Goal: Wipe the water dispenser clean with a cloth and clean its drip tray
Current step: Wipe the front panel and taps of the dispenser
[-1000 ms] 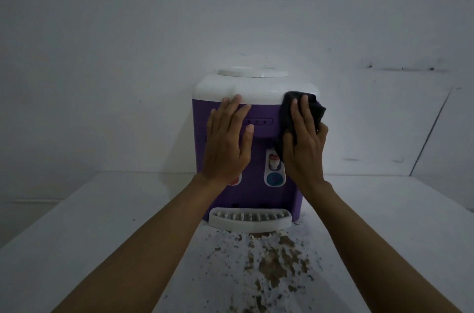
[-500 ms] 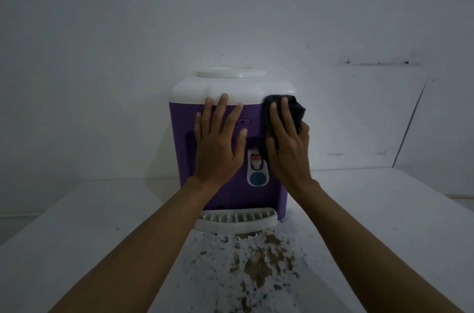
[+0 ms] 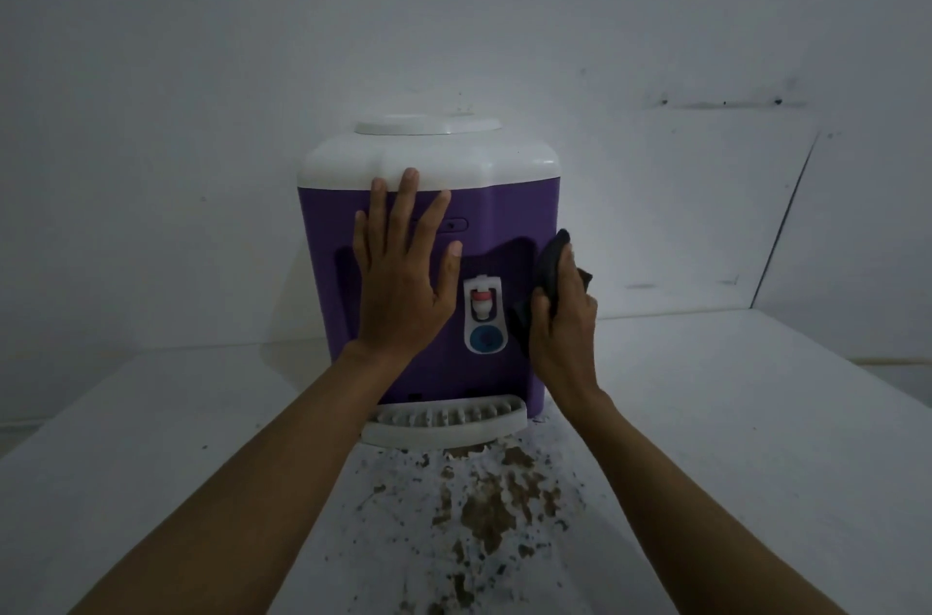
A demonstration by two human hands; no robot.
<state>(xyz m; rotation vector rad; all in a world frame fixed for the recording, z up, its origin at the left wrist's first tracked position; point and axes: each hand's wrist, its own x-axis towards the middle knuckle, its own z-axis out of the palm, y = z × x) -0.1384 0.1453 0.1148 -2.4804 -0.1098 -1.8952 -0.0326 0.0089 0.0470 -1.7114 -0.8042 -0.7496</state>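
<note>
Left hand [image 3: 403, 281] lay flat on the purple-and-white plastic water dispenser [image 3: 504, 211]; right hand [image 3: 562, 327] gripped a dark cloth [image 3: 549, 266]; brown stains [image 3: 484, 508] marked the near bench [image 3: 731, 412].

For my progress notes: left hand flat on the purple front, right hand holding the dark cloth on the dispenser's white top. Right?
No. The head view shows the right hand holding the dark cloth against the purple right edge of the dispenser, well below the white top. The left hand does lie flat on the purple front.
</note>
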